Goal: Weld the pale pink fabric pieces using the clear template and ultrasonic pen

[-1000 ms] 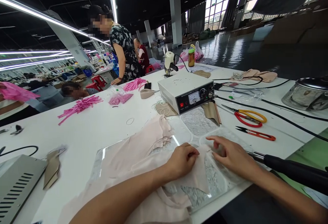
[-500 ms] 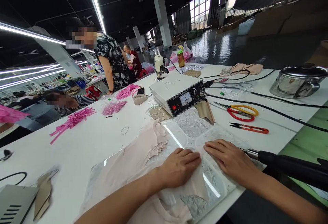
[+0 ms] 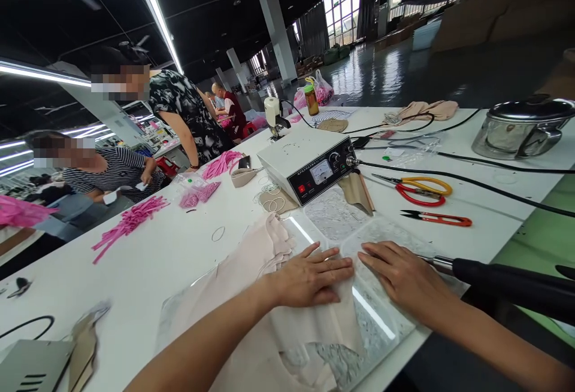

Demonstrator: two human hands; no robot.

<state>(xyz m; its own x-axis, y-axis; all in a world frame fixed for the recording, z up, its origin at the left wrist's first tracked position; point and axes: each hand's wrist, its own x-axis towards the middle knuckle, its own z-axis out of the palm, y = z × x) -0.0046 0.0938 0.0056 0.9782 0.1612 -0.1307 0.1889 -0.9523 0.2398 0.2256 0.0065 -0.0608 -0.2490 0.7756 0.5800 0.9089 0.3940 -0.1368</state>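
Note:
My left hand (image 3: 314,275) lies flat, fingers spread, on a pale pink piece of thin fabric (image 3: 229,314). Beneath the fabric is a clear plastic board (image 3: 371,302) with scuffed, cut-up patches. My right hand (image 3: 399,269) rests on the same board by the fabric's right edge, its fingers stretched out and its thumb mostly hidden. A black-handled tool with a metal shank (image 3: 498,278) lies just beyond the right wrist; its tip is hidden behind the hand, which does not appear to grip it.
A white control box (image 3: 309,158) with a meter stands ahead. To its right lie red-and-yellow-handled scissors (image 3: 422,190), orange thread snips (image 3: 438,218), cables and a glass pot (image 3: 523,131). Pink strips (image 3: 130,224) are on the left. Other people stand or sit across the white table.
My left hand has opened from curled fingers to a flat spread, a little farther up the fabric. My right hand has hardly moved. A person in stripes across the table now shows more, hands visible.

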